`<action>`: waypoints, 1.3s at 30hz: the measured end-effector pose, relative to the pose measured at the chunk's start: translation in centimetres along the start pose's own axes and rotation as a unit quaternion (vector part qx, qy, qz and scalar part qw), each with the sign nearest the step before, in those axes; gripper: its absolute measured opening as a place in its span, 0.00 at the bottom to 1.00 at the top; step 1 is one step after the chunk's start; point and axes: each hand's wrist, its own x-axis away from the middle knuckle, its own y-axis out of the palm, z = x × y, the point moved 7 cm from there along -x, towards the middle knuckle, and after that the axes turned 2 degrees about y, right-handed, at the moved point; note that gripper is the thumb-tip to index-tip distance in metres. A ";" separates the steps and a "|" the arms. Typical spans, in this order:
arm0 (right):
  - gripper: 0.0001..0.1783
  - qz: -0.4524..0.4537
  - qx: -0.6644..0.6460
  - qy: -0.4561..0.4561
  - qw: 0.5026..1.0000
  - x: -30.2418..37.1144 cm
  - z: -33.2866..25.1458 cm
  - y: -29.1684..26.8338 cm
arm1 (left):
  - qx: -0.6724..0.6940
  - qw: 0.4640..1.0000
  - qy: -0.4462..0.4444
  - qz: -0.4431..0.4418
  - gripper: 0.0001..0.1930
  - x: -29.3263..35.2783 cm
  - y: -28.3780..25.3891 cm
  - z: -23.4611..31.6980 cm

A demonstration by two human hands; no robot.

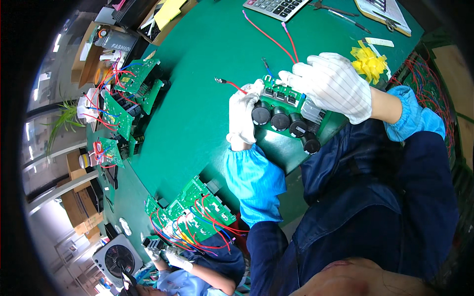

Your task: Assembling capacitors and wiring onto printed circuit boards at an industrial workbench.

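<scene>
A green circuit board (276, 132) with several black round capacitors (280, 120) and a silver finned heat sink (312, 111) is tilted at the table's near edge. My left hand (243, 114), in a white glove, is closed on the board's left edge. Over its far right part is my gloved right hand (335, 86), fingers bent and drawn together by the small parts along the far edge; what they pinch is hidden. Red wires (269, 37) with metal ends run out from beside the right hand. Another red wire (232, 83) sticks out by my left fingers.
On the green table (197, 98) lie a calculator (276, 7), a clipboard (387, 15), a pen (348, 19) and yellow ribbon-like pieces (369, 62). Wired circuit boards (118, 113) stand at the left, more boards (192, 207) nearer. A co-worker's gloved hands (170, 257) hold a part beside a fan (118, 259).
</scene>
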 end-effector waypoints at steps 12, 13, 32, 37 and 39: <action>0.14 -0.020 -0.047 0.000 0.999 0.4 0.4 0.3 | -0.004 1.000 -0.026 -0.015 0.13 -0.2 -0.5 -1.0; 0.14 -0.007 -0.040 0.008 0.999 0.5 0.7 0.3 | -0.023 0.999 -0.019 -0.028 0.13 -0.4 -0.3 -0.7; 0.20 -0.001 -0.029 0.000 1.000 0.9 -0.6 -0.9 | -0.024 0.999 -0.033 0.017 0.14 0.1 0.3 0.6; 0.21 -0.002 -0.030 0.001 1.000 1.1 -0.3 -0.8 | -0.028 0.999 -0.031 0.022 0.11 -0.2 0.4 0.9; 0.21 -0.014 -0.038 -0.002 0.999 1.0 -0.2 -0.6 | -0.022 0.999 -0.039 0.025 0.11 -0.1 0.4 0.8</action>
